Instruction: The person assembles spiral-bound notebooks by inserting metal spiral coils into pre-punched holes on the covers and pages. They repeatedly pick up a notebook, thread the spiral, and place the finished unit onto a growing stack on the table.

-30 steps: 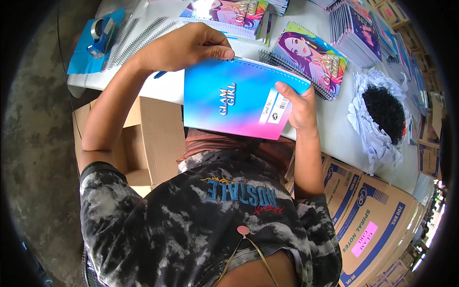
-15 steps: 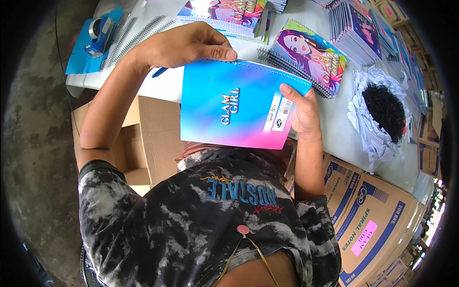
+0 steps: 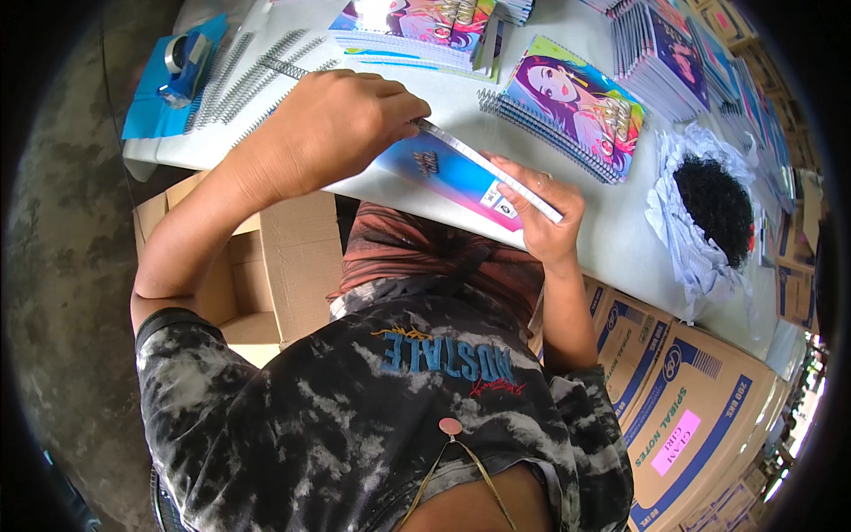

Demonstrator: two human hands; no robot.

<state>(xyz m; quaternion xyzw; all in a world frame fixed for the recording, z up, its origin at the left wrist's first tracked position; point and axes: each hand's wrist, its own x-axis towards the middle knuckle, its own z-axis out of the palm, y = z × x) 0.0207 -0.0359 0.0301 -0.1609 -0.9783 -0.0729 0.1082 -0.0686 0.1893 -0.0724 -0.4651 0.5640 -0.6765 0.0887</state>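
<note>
My right hand (image 3: 551,213) grips an unbound notebook (image 3: 456,177) with a blue and pink cover by its right end. The notebook is tilted so that its punched, page-filled edge faces up. My left hand (image 3: 328,129) is closed, its fingertips at the left end of that edge. A dark wire spiral coil (image 3: 284,67) sticks out behind the left hand; its other end, by the fingertips, is mostly hidden. More loose spiral coils (image 3: 239,84) lie on the table left of this hand.
A blue tape dispenser (image 3: 182,75) rests on blue sheets at the table's left. Spiral-bound notebooks (image 3: 576,106) are stacked at the back and right. A white bag of black coils or bristles (image 3: 709,213) stands at right. Open cardboard box (image 3: 301,266) and closed cartons (image 3: 700,408) are below.
The notebook has tipped from showing its whole cover to showing its edge. My left hand has come down slightly, with a coil now sticking out behind it.
</note>
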